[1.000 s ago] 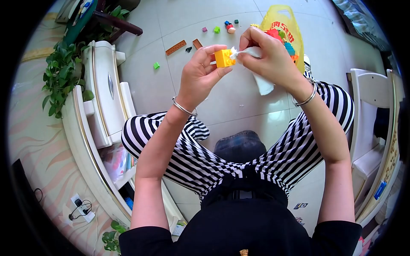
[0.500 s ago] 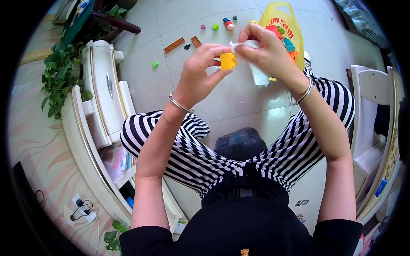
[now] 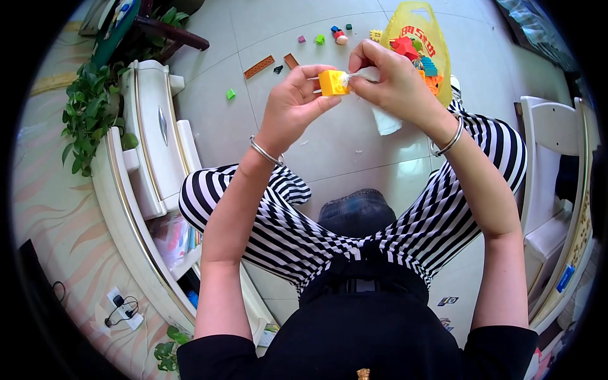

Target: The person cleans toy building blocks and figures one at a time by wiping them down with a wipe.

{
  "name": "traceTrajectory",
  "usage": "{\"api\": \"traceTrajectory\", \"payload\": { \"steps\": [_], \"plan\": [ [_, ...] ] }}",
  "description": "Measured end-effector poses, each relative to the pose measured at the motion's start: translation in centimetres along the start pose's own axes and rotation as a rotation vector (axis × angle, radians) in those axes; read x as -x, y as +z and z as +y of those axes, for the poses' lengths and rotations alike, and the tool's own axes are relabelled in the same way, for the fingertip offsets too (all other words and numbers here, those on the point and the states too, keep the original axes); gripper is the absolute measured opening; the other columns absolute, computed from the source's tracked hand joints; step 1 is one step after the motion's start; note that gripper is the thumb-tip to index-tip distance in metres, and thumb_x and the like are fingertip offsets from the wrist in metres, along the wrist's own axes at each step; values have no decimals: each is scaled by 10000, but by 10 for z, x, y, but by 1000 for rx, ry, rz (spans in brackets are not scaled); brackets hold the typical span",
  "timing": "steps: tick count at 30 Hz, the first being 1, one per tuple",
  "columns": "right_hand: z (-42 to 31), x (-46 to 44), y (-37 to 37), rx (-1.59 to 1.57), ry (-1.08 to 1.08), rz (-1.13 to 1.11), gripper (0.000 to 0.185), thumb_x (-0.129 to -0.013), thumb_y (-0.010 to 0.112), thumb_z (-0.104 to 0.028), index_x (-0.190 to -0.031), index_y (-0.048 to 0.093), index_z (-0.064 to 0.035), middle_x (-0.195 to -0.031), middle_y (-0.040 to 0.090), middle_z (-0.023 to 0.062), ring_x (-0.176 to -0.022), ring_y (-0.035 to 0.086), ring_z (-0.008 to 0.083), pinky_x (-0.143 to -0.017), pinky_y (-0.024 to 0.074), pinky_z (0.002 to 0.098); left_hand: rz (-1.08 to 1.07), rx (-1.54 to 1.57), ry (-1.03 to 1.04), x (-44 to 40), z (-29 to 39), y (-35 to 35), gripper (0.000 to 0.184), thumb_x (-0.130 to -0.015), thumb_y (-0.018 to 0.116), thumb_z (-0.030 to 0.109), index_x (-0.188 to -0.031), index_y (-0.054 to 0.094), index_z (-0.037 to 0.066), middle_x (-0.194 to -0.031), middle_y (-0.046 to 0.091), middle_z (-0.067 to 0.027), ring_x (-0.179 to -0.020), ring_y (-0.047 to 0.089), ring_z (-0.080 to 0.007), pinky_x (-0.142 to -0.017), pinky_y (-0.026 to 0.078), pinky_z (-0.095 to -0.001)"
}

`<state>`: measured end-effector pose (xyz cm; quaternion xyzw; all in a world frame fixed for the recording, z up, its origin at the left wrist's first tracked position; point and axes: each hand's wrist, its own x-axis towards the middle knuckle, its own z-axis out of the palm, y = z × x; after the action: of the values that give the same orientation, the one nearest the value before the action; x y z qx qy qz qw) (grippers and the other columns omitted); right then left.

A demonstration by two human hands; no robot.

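Between the thumb and fingers of my left hand (image 3: 294, 98) is a yellow building block (image 3: 330, 83), its studded side turned toward the right. My right hand (image 3: 396, 79) pinches a white tissue (image 3: 385, 120). A twisted tip of the tissue touches the studded side of the block, while the loose part hangs below my right hand. Beyond my right hand lies a yellow plastic bag (image 3: 405, 24) with red lettering, and several coloured toy pieces show in it.
Loose pieces lie on the tiled floor, among them a long brown brick (image 3: 259, 67), a green block (image 3: 230, 94) and a small figure (image 3: 341, 38). A white cabinet (image 3: 152, 139) stands at left, a white chair (image 3: 551, 133) at right.
My left hand has turned the yellow block so its studded side shows more. The tissue tip has come against the block, and a small white scrap now shows on the floor below.
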<state>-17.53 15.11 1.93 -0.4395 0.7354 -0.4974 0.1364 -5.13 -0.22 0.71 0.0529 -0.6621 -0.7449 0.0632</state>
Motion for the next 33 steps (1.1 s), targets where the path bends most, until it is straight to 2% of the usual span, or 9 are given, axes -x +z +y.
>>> {"api": "traceTrajectory", "payload": {
  "steps": [4,7,9,10,14,20,22,26,33],
  "plan": [
    [-7,0,-4,61,16,30,154,-745,624,-87,-848,528,-24,-694,585,106,-621,600,217,-571,463,315,74,63,1,-1,2,2,366,-827,654,-3,-1144,478,-53,-1077,608,-117,-990,606,-152,-856,512,-241],
    [-16,3,-1,-72,-126,50,151,-748,621,-86,-846,523,-26,-692,582,113,-617,598,229,-564,463,320,84,39,-56,-1,-1,1,353,-838,621,-33,-1159,475,-45,-1146,567,-116,-1069,573,-172,-928,483,-282],
    [-14,6,1,-53,-11,-45,167,-769,636,-33,-862,499,-13,-773,548,54,-709,540,129,-675,451,248,101,25,-52,0,-3,2,352,-840,619,-30,-1161,474,-46,-1144,567,-118,-1059,577,-173,-926,489,-291],
    [-7,4,3,-18,-54,34,147,-748,619,-84,-836,515,-29,-691,574,117,-609,587,244,-562,457,320,117,13,-45,-1,-4,2,351,-843,616,-27,-1163,474,-47,-1141,567,-120,-1050,581,-174,-924,494,-300],
    [-7,2,-2,96,-76,66,151,-747,618,-87,-843,517,-30,-682,569,112,-604,586,236,-560,455,317,123,119,-70,-2,-1,-3,366,-845,615,-21,-1180,472,-47,-1133,569,-114,-1050,579,-177,-929,495,-310],
    [2,0,1,-125,-66,110,153,-749,615,-93,-845,518,-25,-681,567,107,-635,592,224,-584,457,322,12,177,-71,0,-1,1,402,-829,652,6,-1188,479,-44,-1107,593,-99,-1043,580,-163,-911,474,-267],
    [-4,1,-2,-102,-10,7,151,-749,617,-89,-845,528,-14,-692,573,98,-649,587,216,-608,461,313,28,181,-44,0,-5,-2,396,-845,610,-21,-1215,469,-30,-1176,553,-112,-1088,562,-194,-968,471,-332],
    [6,3,-1,75,-93,10,153,-757,623,-89,-854,539,-5,-691,575,90,-644,579,187,-604,457,291,76,231,-15,0,-2,-4,389,-850,601,-23,-1217,470,-24,-1194,545,-113,-1106,556,-204,-976,465,-339],
    [-2,2,-4,-347,152,23,172,-797,641,-126,-898,566,-9,-774,595,44,-685,567,99,-611,457,249,27,326,-19,1,0,3,373,-869,588,0,-1216,453,-15,-1181,546,-113,-1114,546,-206,-962,465,-335]
  ]
}}
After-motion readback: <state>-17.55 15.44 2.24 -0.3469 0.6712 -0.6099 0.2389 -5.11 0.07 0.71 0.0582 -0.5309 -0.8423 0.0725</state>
